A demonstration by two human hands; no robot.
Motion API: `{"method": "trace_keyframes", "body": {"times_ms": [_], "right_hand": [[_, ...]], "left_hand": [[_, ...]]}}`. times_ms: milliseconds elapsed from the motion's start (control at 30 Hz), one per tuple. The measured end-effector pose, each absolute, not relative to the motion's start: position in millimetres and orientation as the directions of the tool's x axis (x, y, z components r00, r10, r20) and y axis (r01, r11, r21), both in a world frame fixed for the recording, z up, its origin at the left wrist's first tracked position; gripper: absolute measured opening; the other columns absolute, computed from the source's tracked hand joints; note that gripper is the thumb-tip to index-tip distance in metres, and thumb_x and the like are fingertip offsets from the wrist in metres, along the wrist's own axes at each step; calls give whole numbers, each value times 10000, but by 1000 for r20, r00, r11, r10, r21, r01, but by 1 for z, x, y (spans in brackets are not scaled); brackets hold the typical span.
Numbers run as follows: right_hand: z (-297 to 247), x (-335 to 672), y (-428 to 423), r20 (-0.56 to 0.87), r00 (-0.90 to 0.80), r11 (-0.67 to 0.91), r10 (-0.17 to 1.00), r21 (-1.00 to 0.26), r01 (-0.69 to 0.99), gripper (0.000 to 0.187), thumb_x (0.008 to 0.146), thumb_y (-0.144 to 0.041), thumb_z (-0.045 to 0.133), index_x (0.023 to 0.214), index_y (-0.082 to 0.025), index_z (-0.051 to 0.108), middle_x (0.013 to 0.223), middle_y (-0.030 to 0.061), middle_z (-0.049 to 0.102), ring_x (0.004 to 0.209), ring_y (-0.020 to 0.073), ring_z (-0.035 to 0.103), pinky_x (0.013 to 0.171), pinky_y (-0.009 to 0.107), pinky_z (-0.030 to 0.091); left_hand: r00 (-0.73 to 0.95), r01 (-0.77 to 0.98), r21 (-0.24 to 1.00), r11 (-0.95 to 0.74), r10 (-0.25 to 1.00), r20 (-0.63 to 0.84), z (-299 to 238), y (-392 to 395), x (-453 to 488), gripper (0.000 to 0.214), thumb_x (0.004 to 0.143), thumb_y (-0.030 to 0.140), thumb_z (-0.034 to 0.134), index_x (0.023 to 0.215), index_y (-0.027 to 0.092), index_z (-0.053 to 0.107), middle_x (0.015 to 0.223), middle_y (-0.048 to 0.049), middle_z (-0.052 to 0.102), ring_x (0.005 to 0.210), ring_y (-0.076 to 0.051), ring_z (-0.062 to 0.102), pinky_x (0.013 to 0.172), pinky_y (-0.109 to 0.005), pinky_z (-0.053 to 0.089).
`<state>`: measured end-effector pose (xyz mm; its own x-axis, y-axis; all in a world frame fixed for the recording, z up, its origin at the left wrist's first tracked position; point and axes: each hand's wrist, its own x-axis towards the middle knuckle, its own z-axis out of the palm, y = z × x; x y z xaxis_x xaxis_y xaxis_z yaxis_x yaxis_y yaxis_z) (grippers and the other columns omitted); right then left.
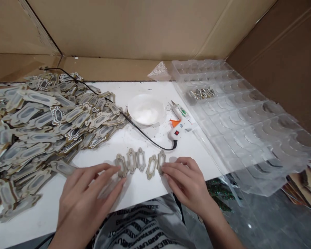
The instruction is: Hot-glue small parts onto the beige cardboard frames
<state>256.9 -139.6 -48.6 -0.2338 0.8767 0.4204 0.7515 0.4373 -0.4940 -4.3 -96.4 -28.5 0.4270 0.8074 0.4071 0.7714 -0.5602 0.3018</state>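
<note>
A short row of small grey frame-shaped pieces with scalloped ends (131,161) lies on the white board. My left hand (89,192) has its index finger and thumb on the leftmost piece (122,165), at its left side and lower end. My right hand (185,178) grips the right edge of the rightmost piece (161,159) between fingertips and thumb. A gap separates the row's left cluster from the piece beside my right hand's one (152,166). The undersides of both end pieces are hidden.
To the left spreads a large heap of similar pieces (38,114). A white bowl (145,110) stands behind the row. Right of it lies a white glue gun with an orange trigger (176,129), its black cord (142,134) crossing the board. Clear compartment trays (223,121) fill the right.
</note>
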Motion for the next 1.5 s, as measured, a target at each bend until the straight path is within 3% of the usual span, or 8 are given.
{"method": "trace_keyframes", "body": {"times_ms": [133, 333, 467, 700, 867, 1167, 1333, 1500], "right_hand": [[-47, 259, -140, 431, -248, 452, 868, -478, 753, 203, 893, -85, 579, 1046, -183, 671, 996, 37, 756, 888, 211, 567, 804, 372, 504], [-45, 263, -135, 485, -161, 391, 859, -421, 818, 183, 886, -79, 578, 998, -181, 680, 1098, 90, 715, 998, 242, 537, 851, 388, 497], [-45, 254, -134, 519, -56, 363, 853, -514, 777, 218, 880, -69, 589, 1033, -204, 665, 1062, 78, 713, 989, 225, 557, 853, 365, 487], [-32, 204, -137, 94, 57, 90, 994, -994, 68, 355, 945, -226, 586, 1268, -360, 528, 941, -23, 716, 817, 131, 624, 783, 273, 482], [-18, 185, -122, -152, -57, -162, 987, -933, -322, 307, 876, -322, 679, 1158, -287, 564, 710, -68, 541, 594, 76, 480, 555, 190, 382], [-8, 187, -108, -123, -62, -138, 990, -884, -447, 286, 821, -308, 729, 1054, -235, 581, 659, -83, 484, 541, 61, 460, 551, 188, 404], [-7, 191, -107, -82, -45, -93, 996, -928, -361, 248, 838, -297, 708, 1030, -237, 563, 678, -73, 515, 579, 74, 506, 563, 189, 412], [-7, 197, -105, 4, 7, 5, 1000, -996, -94, 308, 841, -245, 678, 1092, -253, 500, 703, -67, 563, 627, 100, 547, 606, 223, 434]], "left_hand": [[338, 836, 340, -431, 892, 300, -37, -82, -14, 362, 795, 511, 660, 1010, 251, 527, 1025, -52, 706, 900, -287, 622, 768, -419, 462], [416, 813, 344, -469, 882, 221, -45, -75, -10, 419, 714, 397, 721, 1025, 244, 485, 1068, -87, 716, 969, -334, 661, 829, -492, 472], [397, 780, 374, -501, 859, 323, -42, -79, -6, 369, 740, 387, 697, 963, 266, 430, 1054, -76, 720, 921, -309, 675, 810, -489, 488], [362, 648, 504, -571, 813, 455, -11, -93, 10, 395, 758, 340, 739, 994, 254, 434, 1114, -65, 696, 1042, -231, 640, 886, -404, 508], [419, 539, 527, -657, 752, 509, 1, -92, 22, 371, 763, 260, 722, 992, 255, 431, 1136, -61, 704, 1030, -213, 643, 906, -411, 506], [376, 472, 614, -632, 775, 508, 5, -80, 31, 507, 709, 388, 805, 1057, 295, 448, 1120, -34, 687, 993, -212, 658, 877, -402, 533], [324, 385, 886, -258, 937, 132, 13, -63, 29, 453, 749, 483, 737, 1135, 272, 629, 849, -8, 678, 655, -145, 606, 557, -263, 515], [478, 227, 972, 57, 863, -162, 20, -46, 34, 257, 757, 419, 716, 910, 212, 732, 598, 18, 596, 536, -115, 536, 486, -215, 441]]}}
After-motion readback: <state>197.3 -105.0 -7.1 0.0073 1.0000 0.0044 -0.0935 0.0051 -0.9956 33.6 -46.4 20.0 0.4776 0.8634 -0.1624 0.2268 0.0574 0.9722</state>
